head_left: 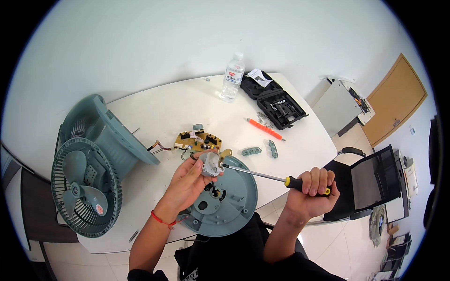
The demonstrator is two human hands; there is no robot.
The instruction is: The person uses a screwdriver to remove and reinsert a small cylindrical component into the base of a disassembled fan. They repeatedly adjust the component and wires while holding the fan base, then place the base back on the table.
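Observation:
My left hand (180,187) grips a small light-grey plastic housing (210,165), roughly round, held over the base disc. Wrapped round the black and yellow handle of a long screwdriver (262,175) is my right hand (311,189). The screwdriver's shaft points left, and its tip meets the housing's right edge; whether it sits in a screw I cannot tell. A small yellowish tab (226,153) shows just beside the tip. Beneath lies a round grey-green base disc (234,210) with posts and a slot. A circuit board (206,140) with wires rests behind my left hand.
At left stand a grey-green fan head (84,187) and its large housing (117,136). Farther back are a water bottle (232,79), an open black tool case (281,110), an orange-handled driver (266,129) and two small green parts (251,151). A black chair (365,182) stands right.

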